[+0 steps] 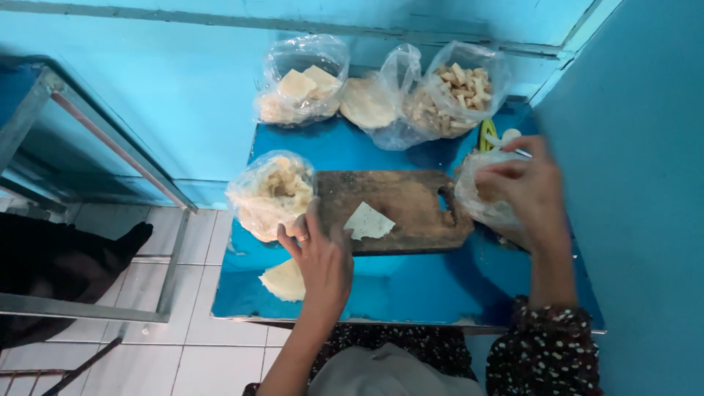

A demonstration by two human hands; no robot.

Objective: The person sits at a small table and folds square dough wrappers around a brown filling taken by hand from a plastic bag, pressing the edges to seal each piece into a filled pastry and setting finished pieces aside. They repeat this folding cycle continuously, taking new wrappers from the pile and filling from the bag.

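My left hand, with a ring on one finger, rests at the near edge of a dark wooden cutting board and touches a pale, thin, torn sheet of dough lying on it. Its fingers are spread and hold nothing. My right hand is closed on a clear plastic bag at the board's right end. A second pale sheet lies on the blue table just left of my left wrist.
A bag of pale crumbly pieces stands left of the board. At the back stand a bag of flat pale pieces, a bag of round sheets and a bag of cut cubes. A blue wall closes the right side.
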